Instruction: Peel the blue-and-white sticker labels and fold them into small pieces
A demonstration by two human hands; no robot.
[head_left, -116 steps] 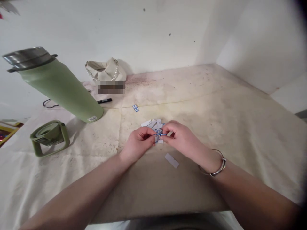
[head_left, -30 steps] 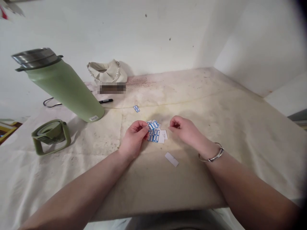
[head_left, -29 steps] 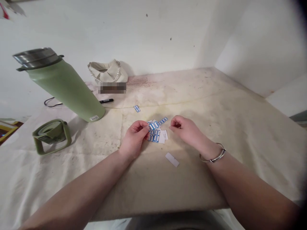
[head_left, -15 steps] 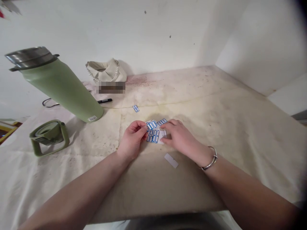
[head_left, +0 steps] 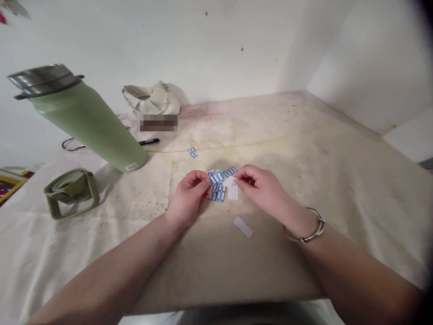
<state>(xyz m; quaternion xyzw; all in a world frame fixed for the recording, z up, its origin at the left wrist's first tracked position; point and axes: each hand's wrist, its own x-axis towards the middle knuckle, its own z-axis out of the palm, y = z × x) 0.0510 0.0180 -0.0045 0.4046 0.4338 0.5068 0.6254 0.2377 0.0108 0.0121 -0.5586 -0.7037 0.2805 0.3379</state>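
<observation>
Between thumb and fingers, my left hand pinches a small sheet of blue-bordered sticker labels. My right hand is closed on a small white piece of paper, just right of those labels. Under and beside my hands lie more blue-bordered label pieces, overlapping on the tablecloth. Near them is a white rectangular paper. A separate white strip lies closer to the front edge. Farther back, a small label piece rests by itself.
At the left a tall green bottle stands without its lid; the green lid with a handle lies in front of it. Behind are a cream handbag, a black pen and a blurred-out patch. A cream cloth covers the table.
My right hand has closed from a spread grasp and lifted a white paper piece from the pile. A white rectangle now shows beneath it. My left hand keeps its labels.
</observation>
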